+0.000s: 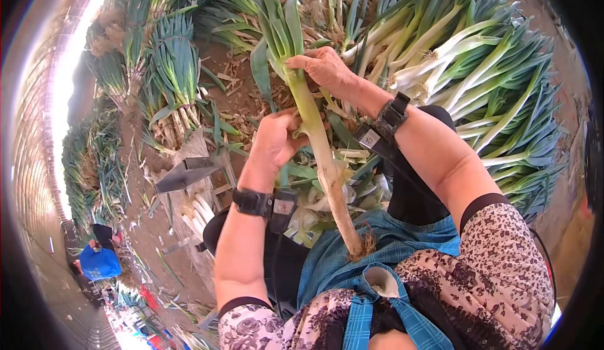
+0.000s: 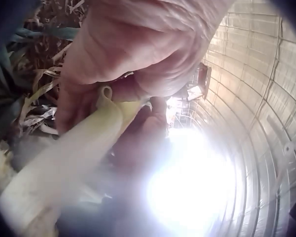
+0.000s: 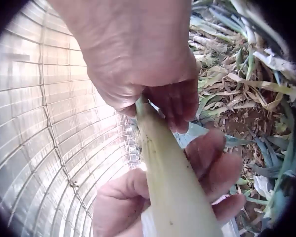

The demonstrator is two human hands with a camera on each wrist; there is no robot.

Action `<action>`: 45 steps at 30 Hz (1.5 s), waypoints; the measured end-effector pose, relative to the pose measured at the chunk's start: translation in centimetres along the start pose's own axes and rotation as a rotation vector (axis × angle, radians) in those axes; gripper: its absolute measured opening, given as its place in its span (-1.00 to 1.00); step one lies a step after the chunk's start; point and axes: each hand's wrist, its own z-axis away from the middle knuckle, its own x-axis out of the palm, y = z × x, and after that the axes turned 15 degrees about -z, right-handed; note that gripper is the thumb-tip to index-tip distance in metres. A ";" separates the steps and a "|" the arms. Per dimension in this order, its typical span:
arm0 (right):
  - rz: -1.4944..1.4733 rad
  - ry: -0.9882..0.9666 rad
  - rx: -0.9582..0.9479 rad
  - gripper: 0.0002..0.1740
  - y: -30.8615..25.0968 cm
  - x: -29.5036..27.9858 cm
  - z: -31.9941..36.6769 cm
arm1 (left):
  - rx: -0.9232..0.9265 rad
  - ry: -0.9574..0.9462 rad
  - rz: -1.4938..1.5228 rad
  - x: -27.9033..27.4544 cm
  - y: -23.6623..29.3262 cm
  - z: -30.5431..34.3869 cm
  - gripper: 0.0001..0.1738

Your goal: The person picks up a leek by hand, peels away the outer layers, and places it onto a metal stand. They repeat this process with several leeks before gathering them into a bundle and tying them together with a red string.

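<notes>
Item: one leek (image 1: 321, 155), held over the lap, long axis from the rooted end at 5 o'clock, just above a blue apron (image 1: 402, 243), to the green leaves at 12 o'clock in the head view; pale shaft, slightly tilted, leaves fanning upward. Left hand (image 1: 274, 142): forearm rising from 7 o'clock, wrist bent inward, fingers curled close together round the upper shaft, thumb side toward the body; the left wrist view shows the fingers (image 2: 79, 94) pressed against the pale stalk with a loose strip of skin curling beside them. Right hand (image 1: 326, 70): forearm coming in from 4 o'clock, wrist arched above the stalk, at 1 o'clock from the left hand and just beside it; fingers bunched, thumb and fingertips (image 3: 175, 106) pinching the stalk where the shaft meets the leaves. Surroundings: a stacked pile of leeks (image 1: 478, 67) at 2 o'clock, white shafts pointing inward; tied bundles (image 1: 173, 73) standing at 10 o'clock; peeled skins (image 1: 314, 208) on the lap below the hands; a dark metal blade (image 1: 185, 174) at 9 o'clock; bare soil (image 1: 233, 92) with dry scraps; ribbed greenhouse film (image 3: 39, 123) overhead.
</notes>
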 end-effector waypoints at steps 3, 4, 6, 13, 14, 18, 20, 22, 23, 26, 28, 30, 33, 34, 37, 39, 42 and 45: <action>-0.260 0.013 0.148 -0.67 -0.4 0.2 0.7 | -0.019 0.225 0.248 1.3 -3.6 1.1 -0.61; -0.441 0.020 0.193 -0.65 -0.6 0.2 1.0 | -0.055 0.205 0.209 0.5 -7.3 1.1 -0.63; -0.622 0.017 0.243 -0.62 -0.6 0.0 1.4 | -0.123 0.161 0.131 -1.2 -14.9 1.1 -0.68; -0.403 -0.220 0.283 -0.64 1.3 0.6 3.1 | 0.276 0.843 -0.519 -1.4 -10.2 4.9 -0.62; -0.405 -0.227 0.282 -0.64 2.0 1.0 3.0 | 0.302 0.689 -0.366 0.4 -7.5 5.0 -0.65; -0.356 -0.208 0.317 -0.54 2.3 2.1 3.2 | 0.308 0.395 -0.019 1.5 -5.4 3.3 -0.74; -0.404 -0.154 0.300 -0.52 2.0 2.5 3.3 | 0.322 0.391 0.091 2.1 -5.7 3.1 -0.76; -0.390 -0.128 0.285 -0.48 2.0 2.6 3.3 | 0.294 0.367 0.145 2.2 -6.4 2.9 -0.76; -0.370 -0.113 0.268 -0.43 1.9 2.7 3.3 | 0.289 0.370 0.148 2.3 -6.7 2.9 -0.76; -0.353 -0.088 0.254 -0.36 2.2 3.0 3.0 | 0.311 0.320 0.107 2.7 -7.5 3.1 -0.75; -0.353 -0.023 0.231 -0.29 2.2 3.1 2.8 | 0.251 0.305 0.002 3.4 -8.2 3.8 -0.72; -0.325 0.020 0.201 -0.39 2.5 2.8 2.5 | 0.235 0.306 0.055 4.2 -9.1 4.3 -0.69; -0.392 -0.107 0.486 -0.59 1.9 3.8 4.1 | 0.387 0.355 -0.158 4.0 -9.1 3.7 -0.65; -0.392 -0.104 0.491 -0.59 2.1 3.5 4.2 | 0.382 0.355 -0.154 4.2 -9.0 3.5 -0.65; -0.530 0.005 0.448 -0.65 1.5 2.4 3.5 | 0.326 0.217 -0.221 5.5 -8.6 3.5 -0.36; -0.555 0.030 0.407 -0.65 0.7 1.6 3.2 | 0.296 0.223 -0.238 5.5 -10.2 3.5 -0.33; -0.586 0.048 0.346 -0.66 0.3 0.5 2.6 | 0.196 0.239 -0.271 5.2 -11.9 3.9 -0.30; -0.661 0.121 0.341 -0.66 -1.2 -0.2 2.2 | 0.125 0.236 -0.232 5.4 -13.6 5.6 -0.39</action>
